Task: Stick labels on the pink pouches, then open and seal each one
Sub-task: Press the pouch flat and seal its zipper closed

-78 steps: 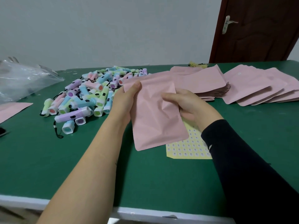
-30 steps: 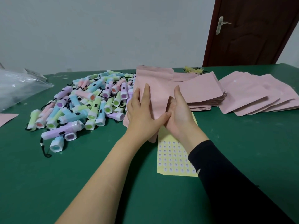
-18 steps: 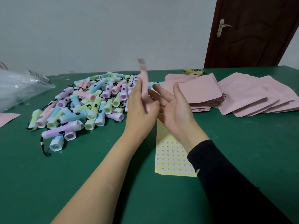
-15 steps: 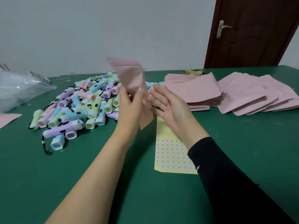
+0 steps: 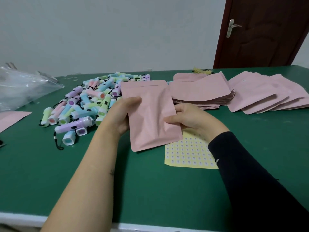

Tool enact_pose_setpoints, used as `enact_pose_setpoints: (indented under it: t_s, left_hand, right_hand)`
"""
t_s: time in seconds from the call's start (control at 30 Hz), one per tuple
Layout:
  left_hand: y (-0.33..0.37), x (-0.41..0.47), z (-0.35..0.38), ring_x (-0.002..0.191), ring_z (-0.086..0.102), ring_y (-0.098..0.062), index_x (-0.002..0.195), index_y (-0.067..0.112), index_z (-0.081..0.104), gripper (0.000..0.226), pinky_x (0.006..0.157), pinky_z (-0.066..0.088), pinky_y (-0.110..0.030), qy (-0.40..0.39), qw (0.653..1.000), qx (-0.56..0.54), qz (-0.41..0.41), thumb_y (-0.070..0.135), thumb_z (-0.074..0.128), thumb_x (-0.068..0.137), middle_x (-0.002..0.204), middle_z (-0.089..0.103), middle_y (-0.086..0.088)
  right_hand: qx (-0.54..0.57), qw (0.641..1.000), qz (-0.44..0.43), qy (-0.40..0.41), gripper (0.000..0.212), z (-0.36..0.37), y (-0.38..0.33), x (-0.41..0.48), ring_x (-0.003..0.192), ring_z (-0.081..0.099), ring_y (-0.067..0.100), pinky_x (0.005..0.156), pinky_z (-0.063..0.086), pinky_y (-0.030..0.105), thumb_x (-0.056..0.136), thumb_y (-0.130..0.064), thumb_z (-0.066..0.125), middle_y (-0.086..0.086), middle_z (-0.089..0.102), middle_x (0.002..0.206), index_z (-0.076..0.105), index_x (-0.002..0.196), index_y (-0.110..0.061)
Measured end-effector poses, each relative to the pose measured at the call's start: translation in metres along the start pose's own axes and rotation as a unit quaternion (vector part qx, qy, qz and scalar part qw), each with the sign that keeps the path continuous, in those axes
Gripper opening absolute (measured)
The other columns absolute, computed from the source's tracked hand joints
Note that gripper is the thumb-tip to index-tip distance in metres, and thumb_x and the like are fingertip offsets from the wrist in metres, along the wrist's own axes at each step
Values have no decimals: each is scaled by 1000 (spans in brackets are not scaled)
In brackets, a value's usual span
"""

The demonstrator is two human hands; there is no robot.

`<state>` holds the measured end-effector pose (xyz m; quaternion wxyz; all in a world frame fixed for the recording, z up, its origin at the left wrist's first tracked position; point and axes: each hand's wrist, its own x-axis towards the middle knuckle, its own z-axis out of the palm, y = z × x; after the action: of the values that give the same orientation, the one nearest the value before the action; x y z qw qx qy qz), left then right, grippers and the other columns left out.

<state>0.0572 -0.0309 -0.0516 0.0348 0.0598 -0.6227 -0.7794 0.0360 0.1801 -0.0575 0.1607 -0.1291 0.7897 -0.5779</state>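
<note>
Head view of a green counter (image 5: 50,173). One pink pouch (image 5: 150,118) is held just above the counter at centre, its zip-seal end pointing far and its bottom edge near, overlapping the far corner of a yellow label sheet (image 5: 189,154) that lies flat on the counter. The left hand (image 5: 122,114) grips the pouch's left edge: the thumb lies on the front face and the remaining fingers (image 5: 133,100) curl behind it, out of sight. The right hand (image 5: 192,120), on a black-sleeved arm, pinches the right edge lower down, thumb on the front face and the other fingers curled round behind, so that the film creases between the two grips. No label can be made out on the visible face. To the left, a pile of small pastel flashlights (image 5: 87,104); beyond it, a clear plastic bag (image 5: 21,87). To the right of the held pouch, a stack of pink pouches (image 5: 200,92), and further right a fanned row of pouches (image 5: 260,96), the uppermost bearing a small white dot. A single pouch (image 5: 10,118) lies at the left edge.
</note>
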Motion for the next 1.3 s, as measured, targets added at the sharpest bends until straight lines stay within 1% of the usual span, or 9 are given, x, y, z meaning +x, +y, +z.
enact_pose_setpoints:
  t_s: [0.2,0.33,0.43,0.5,0.6,0.73,1.03,1.13,1.3]
  left_hand:
    - [0,17,-25,79,72,-16,111,16,65,25,65,57,-30,157,974,155,56,14,71,87,108,73,-6]
    - [-8,24,-35,128,51,-31,148,12,38,76,105,43,-43,266,885,371,95,30,76,84,143,51,-12]
    - [-7,17,-13,138,33,-33,150,14,35,68,111,30,-43,294,796,493,193,28,66,92,151,37,-13]
    - [-7,9,10,134,39,-24,144,18,48,52,109,32,-34,192,791,508,282,26,60,94,145,47,-4]
    - [-19,-12,49,126,47,-6,136,32,55,47,94,33,-20,-88,823,517,215,38,67,91,136,54,15]
    - [-41,-17,75,132,45,-12,142,31,48,61,106,37,-31,-251,712,644,122,55,63,87,145,49,10]
    - [-60,-8,76,108,56,-14,117,29,64,35,95,46,-39,-166,760,603,179,49,65,88,108,60,11]
    - [-64,-6,76,97,57,-12,112,30,61,31,82,46,-32,-141,767,593,199,49,66,88,97,58,14]
    - [-65,-5,75,79,54,-9,93,33,52,17,61,36,-19,-111,777,583,210,46,64,91,80,61,14]
  right_hand:
    - [13,1000,14,12,16,-17,1,-1,68,68,8,53,51,18,96,-24,57,-3,75,88,70,103,-16]
    - [-180,978,-13,109,12,-38,13,-3,83,62,-3,67,45,17,95,-26,60,-16,68,96,67,102,-30]
    - [-237,966,-19,100,18,-47,22,-7,100,59,4,86,41,23,93,-27,61,-12,65,113,67,109,-31]
    - [-284,957,-4,63,25,-51,25,-11,110,56,6,93,37,24,90,-33,65,-12,61,123,65,116,-32]
    - [-321,946,19,-26,50,-56,28,-18,118,47,-1,99,31,21,86,-40,70,-17,52,136,54,133,-31]
    - [-346,935,27,-65,56,-58,31,-20,132,40,0,108,27,21,90,-29,67,-16,43,147,46,142,-29]
    - [-339,940,30,-15,38,-66,32,-32,108,50,4,91,36,26,80,-38,76,-22,56,117,61,114,-37]
    - [-317,948,-8,36,15,-64,34,-32,90,55,2,79,39,27,82,-29,75,-22,60,96,63,87,-37]
    - [-297,953,-23,63,10,-59,31,-35,83,58,5,74,44,25,82,-29,75,-14,65,88,66,81,-33]
